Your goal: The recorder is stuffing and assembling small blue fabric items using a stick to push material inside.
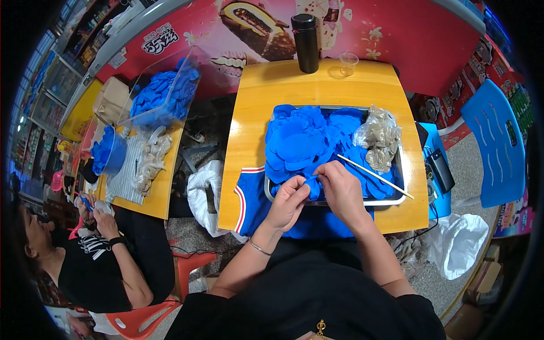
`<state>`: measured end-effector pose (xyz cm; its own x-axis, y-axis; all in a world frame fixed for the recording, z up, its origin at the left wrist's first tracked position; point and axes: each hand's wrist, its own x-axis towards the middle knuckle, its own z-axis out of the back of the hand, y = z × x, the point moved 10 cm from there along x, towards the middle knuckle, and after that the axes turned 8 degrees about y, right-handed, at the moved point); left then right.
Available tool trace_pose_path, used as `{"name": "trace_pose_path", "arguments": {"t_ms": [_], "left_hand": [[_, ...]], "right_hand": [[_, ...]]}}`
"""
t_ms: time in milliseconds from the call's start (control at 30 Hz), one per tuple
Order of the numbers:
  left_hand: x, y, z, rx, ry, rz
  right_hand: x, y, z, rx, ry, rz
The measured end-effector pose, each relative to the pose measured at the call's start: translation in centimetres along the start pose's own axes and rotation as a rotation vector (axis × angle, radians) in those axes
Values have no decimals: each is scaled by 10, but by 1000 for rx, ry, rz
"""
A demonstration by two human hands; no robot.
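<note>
Both hands meet over the near edge of a metal tray [403, 180]. My left hand [288, 205] pinches a small, soft blue piece [312, 182] between thumb and fingertips. My right hand [342, 191] is closed on the same piece from the other side, its fingers curled. In the tray lies a heap of flat, rounded blue pieces [296, 141] that look like thin fabric or rubber. A clear bag of beige pieces [378, 136] rests at the tray's right side. A thin pale stick [377, 177] slants over the heap, beside my right hand, and past the tray's edge.
The tray stands on a yellow wooden table [258, 85] with a black bottle [306, 45] and a clear cup [347, 63]. Blue cloth with striped trim [249, 198] hangs at the near edge. Leftward, another person [107, 260] works beside a clear bin [161, 96]. A blue chair [496, 144] stands right.
</note>
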<state>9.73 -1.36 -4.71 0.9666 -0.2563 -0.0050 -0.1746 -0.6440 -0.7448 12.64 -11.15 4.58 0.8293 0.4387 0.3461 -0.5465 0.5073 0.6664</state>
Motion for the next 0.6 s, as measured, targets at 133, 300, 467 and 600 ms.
{"name": "trace_pose_path", "arguments": {"t_ms": [133,300,467,600], "left_hand": [[2,-6,-10,-52,39,18],[-2,-17,1,183,-66,-233],[2,-22,2,106,-74,-194],[5,-19,-4,113,-9,-157]], "right_hand": [[-1,3,-2,16,-2,39],[2,4,0,-8,-28,6],[0,7,0,-16,-64,-6],[2,5,6,-3,-143,8]]}}
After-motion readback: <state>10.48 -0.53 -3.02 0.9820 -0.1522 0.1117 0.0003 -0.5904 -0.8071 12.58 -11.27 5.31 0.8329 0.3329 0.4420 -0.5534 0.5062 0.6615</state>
